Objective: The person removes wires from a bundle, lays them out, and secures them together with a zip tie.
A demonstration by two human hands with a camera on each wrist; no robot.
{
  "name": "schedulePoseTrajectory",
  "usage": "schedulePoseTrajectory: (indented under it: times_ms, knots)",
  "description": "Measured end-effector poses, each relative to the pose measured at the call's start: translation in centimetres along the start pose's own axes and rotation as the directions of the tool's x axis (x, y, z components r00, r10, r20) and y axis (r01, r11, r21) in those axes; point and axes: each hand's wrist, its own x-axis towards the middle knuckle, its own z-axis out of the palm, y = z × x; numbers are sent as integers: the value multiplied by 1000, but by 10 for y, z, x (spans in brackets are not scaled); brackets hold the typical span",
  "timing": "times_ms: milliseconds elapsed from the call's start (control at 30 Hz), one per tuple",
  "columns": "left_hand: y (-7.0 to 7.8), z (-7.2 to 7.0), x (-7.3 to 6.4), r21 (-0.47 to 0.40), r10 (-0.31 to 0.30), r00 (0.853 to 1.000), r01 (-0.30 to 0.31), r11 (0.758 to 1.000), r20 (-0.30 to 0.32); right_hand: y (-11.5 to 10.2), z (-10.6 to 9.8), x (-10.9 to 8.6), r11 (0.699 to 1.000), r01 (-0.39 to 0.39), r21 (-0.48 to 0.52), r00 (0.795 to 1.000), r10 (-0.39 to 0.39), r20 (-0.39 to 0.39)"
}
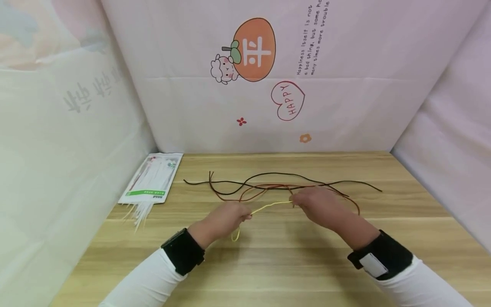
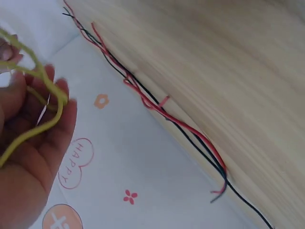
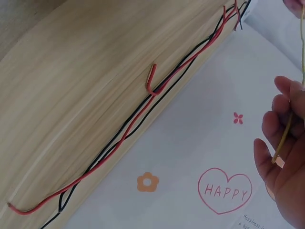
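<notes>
A thin yellow cord [image 1: 270, 205] runs between my two hands above the table. My left hand [image 1: 227, 218] pinches it, and a loop of the cord hangs below that hand. In the left wrist view the yellow cord [image 2: 33, 130] crosses the palm in bends. My right hand [image 1: 320, 207] pinches the other part between thumb and finger; a short cord end [image 3: 281, 148] sticks out over its curled fingers in the right wrist view. Behind the hands, red cords [image 1: 230, 200] and black cords [image 1: 276, 173] lie crossed over each other on the table.
A white and green packet [image 1: 153, 177] lies at the left, with white zip ties [image 1: 142, 212] poking out of its near end. Printed cloth [image 1: 192, 106] forms walls at the back and both sides of the wooden table [image 1: 264, 273].
</notes>
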Motion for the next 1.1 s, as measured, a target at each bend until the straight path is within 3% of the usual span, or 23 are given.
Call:
schedulePoseTrajectory:
  times_ms: [133,233,333,400,500,567,667,767,867,967,1100]
  knots:
    - [-3,0,-1,171,-95,992,108,979,-84,-7,3,2,995,81,-64,993,-86,-81]
    - [-6,-2,-2,206,-138,983,161,965,-123,-10,5,4,984,117,-132,982,-135,-132]
    - [-9,-3,-3,71,-188,976,196,978,-110,-11,6,5,984,107,-142,978,-130,-163]
    - [-12,-3,-4,-85,-225,972,220,972,-63,-10,6,5,986,98,-135,974,-123,-190]
    - [-18,-2,-5,-324,-284,959,272,906,12,-7,5,2,985,90,-148,958,-126,-256]
    - [-21,-2,-6,-453,-310,950,293,842,39,-5,4,-1,984,94,-154,942,-138,-307]
    - [-22,-2,-8,-601,-367,930,304,739,20,0,3,-4,984,92,-150,926,-140,-351]
    - [-20,-4,-7,-715,-419,908,290,636,-4,3,1,-7,987,86,-137,933,-128,-337]
    - [-17,-3,-5,-794,-426,905,246,555,-18,5,3,-9,991,70,-115,952,-101,-288]
    - [-15,-3,-3,-829,-408,912,200,522,-37,4,5,-9,996,64,-66,971,-78,-226]
    - [-14,-5,-2,-829,-395,917,172,532,-63,3,10,-9,996,92,-8,979,-92,-181]
